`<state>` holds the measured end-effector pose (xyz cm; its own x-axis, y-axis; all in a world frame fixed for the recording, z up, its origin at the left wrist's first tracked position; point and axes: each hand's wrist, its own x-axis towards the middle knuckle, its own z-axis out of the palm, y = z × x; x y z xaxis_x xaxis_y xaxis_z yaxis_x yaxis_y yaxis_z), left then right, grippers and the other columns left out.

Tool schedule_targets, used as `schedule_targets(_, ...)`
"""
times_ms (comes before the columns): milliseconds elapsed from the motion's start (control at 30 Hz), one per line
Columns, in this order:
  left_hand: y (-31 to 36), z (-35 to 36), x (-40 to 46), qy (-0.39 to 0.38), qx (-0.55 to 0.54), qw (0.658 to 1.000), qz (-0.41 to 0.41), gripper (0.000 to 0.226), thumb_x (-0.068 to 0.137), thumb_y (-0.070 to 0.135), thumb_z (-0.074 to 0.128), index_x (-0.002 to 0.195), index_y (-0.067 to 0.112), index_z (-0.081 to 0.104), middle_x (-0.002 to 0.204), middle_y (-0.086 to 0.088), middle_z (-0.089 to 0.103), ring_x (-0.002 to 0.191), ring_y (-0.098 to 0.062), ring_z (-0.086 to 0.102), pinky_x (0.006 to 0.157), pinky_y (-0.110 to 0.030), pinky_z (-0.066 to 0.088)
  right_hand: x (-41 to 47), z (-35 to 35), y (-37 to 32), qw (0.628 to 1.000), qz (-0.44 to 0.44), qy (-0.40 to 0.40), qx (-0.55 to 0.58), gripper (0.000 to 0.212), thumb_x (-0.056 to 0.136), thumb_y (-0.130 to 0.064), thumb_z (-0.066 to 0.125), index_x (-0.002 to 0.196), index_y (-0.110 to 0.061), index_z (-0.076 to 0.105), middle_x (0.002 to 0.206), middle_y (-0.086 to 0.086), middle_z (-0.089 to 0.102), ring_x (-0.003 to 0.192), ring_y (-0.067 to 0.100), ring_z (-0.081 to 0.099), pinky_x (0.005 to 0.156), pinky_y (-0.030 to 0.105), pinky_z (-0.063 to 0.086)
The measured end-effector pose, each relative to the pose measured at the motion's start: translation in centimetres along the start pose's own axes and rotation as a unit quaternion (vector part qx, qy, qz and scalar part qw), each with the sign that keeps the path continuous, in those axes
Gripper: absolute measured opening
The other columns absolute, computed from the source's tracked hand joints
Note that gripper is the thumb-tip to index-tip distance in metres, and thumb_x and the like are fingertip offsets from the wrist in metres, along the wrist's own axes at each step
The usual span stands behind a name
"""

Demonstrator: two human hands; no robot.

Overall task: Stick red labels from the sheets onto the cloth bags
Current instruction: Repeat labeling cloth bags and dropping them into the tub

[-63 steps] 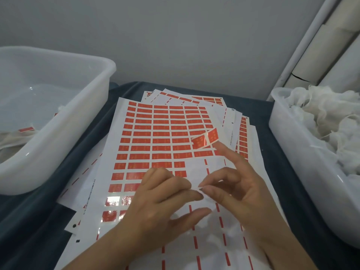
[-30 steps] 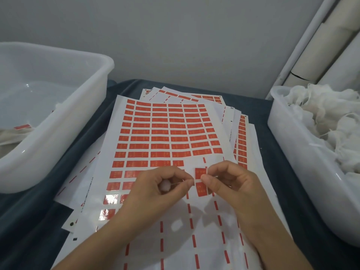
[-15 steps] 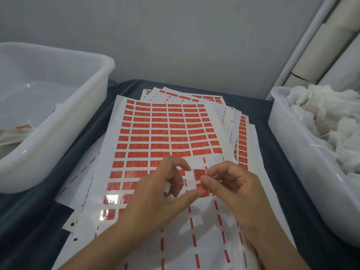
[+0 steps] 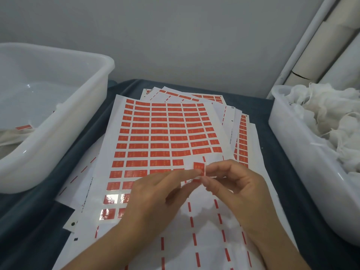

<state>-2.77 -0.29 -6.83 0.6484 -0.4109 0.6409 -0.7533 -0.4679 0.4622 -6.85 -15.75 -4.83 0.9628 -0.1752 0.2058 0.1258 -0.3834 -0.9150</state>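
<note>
A dark-covered surface [image 4: 91, 137] carries two white tubs; the right tub [image 4: 303, 172] is heaped with limp, feather-light cloth bags [image 4: 321, 114], soft enough to bunch anywhere. Between the tubs lie thin, floppy label sheets [image 4: 165, 133], glossy and easily creased. Above them the left hand [image 4: 161, 193] and right hand [image 4: 235, 186] meet, fingers of both pinching a small red label [image 4: 199, 166] against what looks like a bag's string. It is flimsy and tacky, so best held by its edges.
</note>
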Motion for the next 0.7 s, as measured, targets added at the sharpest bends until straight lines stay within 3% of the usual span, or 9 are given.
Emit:
schedule_targets(67, -0.02, -0.05, -0.02, -0.005, -0.003, 1.000, -0.004, 0.024, 0.064, 0.016, 0.067, 0.088, 0.013, 0.072, 0.066, 0.004, 0.069, 0.080, -0.003, 0.051, 0.063, -0.001, 0.039, 0.08, -0.04, 0.07, 1.000, 0.010, 0.003, 0.023, 0.039, 0.059, -0.040, 0.067, 0.095, -0.034, 0.055, 0.082, -0.031, 0.067, 0.084, -0.006, 0.064, 0.072, 0.003, 0.047)
schedule_targets(133, -0.05, -0.03, -0.07, -0.015, -0.005, 1.000, -0.008, 0.024, 0.064, 0.016, 0.068, 0.087, 0.013, 0.072, 0.064, 0.006, 0.068, 0.067, -0.001, 0.052, 0.060, -0.002, 0.041, 0.17, -0.16, 0.16, 0.999, 0.020, 0.001, 0.041, 0.050, 0.058, -0.039, 0.068, 0.104, -0.033, 0.048, 0.083, -0.026, 0.069, 0.086, -0.005, 0.065, 0.076, 0.003, 0.047)
schedule_targets(200, 0.03, -0.07, -0.10, -0.025, -0.014, 0.999, -0.018, 0.026, 0.064, 0.019, 0.068, 0.088, 0.014, 0.072, 0.059, 0.008, 0.064, 0.053, 0.005, 0.043, 0.056, -0.001, 0.041, 0.20, -0.20, 0.19, 0.999, 0.011, -0.003, 0.034, 0.049, 0.060, -0.038, 0.068, 0.104, -0.033, 0.046, 0.083, -0.025, 0.069, 0.085, -0.003, 0.066, 0.074, 0.003, 0.046)
schedule_targets(267, 0.19, -0.16, -0.06, -0.037, -0.029, 0.998, -0.028, 0.029, 0.065, 0.023, 0.067, 0.092, 0.016, 0.071, 0.058, 0.009, 0.062, 0.053, 0.007, 0.040, 0.055, 0.001, 0.039, 0.16, -0.22, 0.16, 1.000, -0.007, -0.002, 0.018, 0.046, 0.062, -0.037, 0.066, 0.103, -0.033, 0.046, 0.083, -0.029, 0.068, 0.084, -0.004, 0.065, 0.074, 0.001, 0.044)
schedule_targets(433, 0.21, -0.25, -0.07, -0.047, -0.034, 0.998, -0.016, 0.028, 0.067, 0.019, 0.066, 0.094, 0.016, 0.070, 0.071, 0.006, 0.071, 0.065, 0.009, 0.049, 0.060, -0.004, 0.045, 0.00, -0.27, 0.06, 0.996, -0.064, 0.011, -0.053, 0.040, 0.066, -0.037, 0.065, 0.101, -0.033, 0.047, 0.084, -0.041, 0.062, 0.083, -0.010, 0.063, 0.078, -0.004, 0.038)
schedule_targets(567, 0.05, -0.13, -0.14, -0.030, -0.014, 0.999, 0.002, 0.024, 0.066, 0.017, 0.067, 0.089, 0.014, 0.073, 0.067, 0.007, 0.070, 0.055, 0.001, 0.059, 0.055, -0.008, 0.049, -0.10, -0.08, -0.11, 0.991, -0.087, 0.037, -0.094, 0.037, 0.068, -0.040, 0.066, 0.099, -0.036, 0.048, 0.084, -0.047, 0.057, 0.086, -0.014, 0.060, 0.080, -0.005, 0.036)
schedule_targets(633, 0.17, -0.18, 0.03, -0.027, -0.021, 0.999, 0.003, 0.022, 0.069, 0.021, 0.066, 0.089, 0.016, 0.073, 0.066, 0.011, 0.068, 0.056, 0.005, 0.056, 0.057, -0.003, 0.046, -0.10, -0.16, -0.36, 0.989, -0.100, 0.059, -0.093, 0.036, 0.069, -0.044, 0.069, 0.098, -0.037, 0.049, 0.085, -0.045, 0.059, 0.087, -0.012, 0.060, 0.080, -0.004, 0.038)
schedule_targets(700, 0.51, -0.61, 0.26, -0.013, -0.097, 0.993, -0.063, 0.020, 0.072, 0.037, 0.065, 0.090, 0.029, 0.069, 0.065, 0.025, 0.062, 0.058, 0.010, 0.052, 0.054, 0.004, 0.039, -0.14, -0.51, -0.48, 0.992, -0.080, 0.092, -0.016, 0.034, 0.068, -0.038, 0.070, 0.097, -0.036, 0.052, 0.089, -0.034, 0.065, 0.089, -0.005, 0.064, 0.075, 0.002, 0.044)
